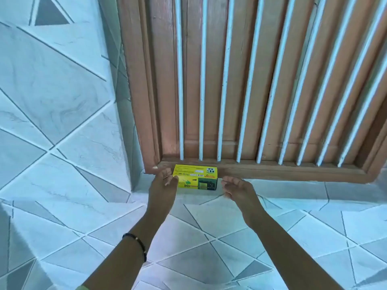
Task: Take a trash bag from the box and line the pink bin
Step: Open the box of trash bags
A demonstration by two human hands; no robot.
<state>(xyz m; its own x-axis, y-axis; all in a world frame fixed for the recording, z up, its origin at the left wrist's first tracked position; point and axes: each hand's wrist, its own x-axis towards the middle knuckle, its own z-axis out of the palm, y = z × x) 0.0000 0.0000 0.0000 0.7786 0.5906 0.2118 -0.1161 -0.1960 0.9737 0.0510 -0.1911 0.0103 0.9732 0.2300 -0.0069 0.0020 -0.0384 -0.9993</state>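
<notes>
A small yellow trash-bag box (196, 177) with a dark green panel lies on the tiled ledge, against the foot of the wooden window frame. My left hand (164, 183) is at the box's left end, fingers curled and apart, its fingertips overlapping the box's left edge. My right hand (236, 187) hovers just right of the box, fingers curved and apart, holding nothing. The box appears closed. No pink bin is in view.
A brown wooden window frame (272, 170) with white vertical bars (201, 101) rises directly behind the box. Pale grey-white tiled wall (58, 101) stands at the left. The tiled surface (209, 237) stretches toward me under both forearms.
</notes>
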